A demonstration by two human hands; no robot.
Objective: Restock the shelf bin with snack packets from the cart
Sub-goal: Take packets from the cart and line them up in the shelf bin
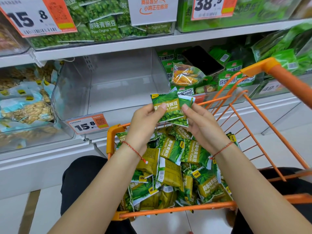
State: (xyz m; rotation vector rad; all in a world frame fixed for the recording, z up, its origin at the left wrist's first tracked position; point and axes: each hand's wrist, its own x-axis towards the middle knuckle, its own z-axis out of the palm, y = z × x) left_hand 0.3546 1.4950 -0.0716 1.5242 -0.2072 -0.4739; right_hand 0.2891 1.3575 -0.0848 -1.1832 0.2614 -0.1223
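Head view: left hand (145,122) and right hand (200,124) are pinching green snack packets (168,107) above the cart (168,209), near the clear shelf bin (76,92) at left. Packets are looking light, crinkly, slippery; edge seams are probably offering the surest hold.

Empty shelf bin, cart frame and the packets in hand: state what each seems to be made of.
The empty clear shelf bin looks like glossy transparent plastic; the shelf shows through its walls. The orange wire cart frame looks like painted or coated metal rod, with plastic-looking corner caps. The green garlic-pea snack packets look like printed plastic film: shiny, creased, zigzag-cut edges.
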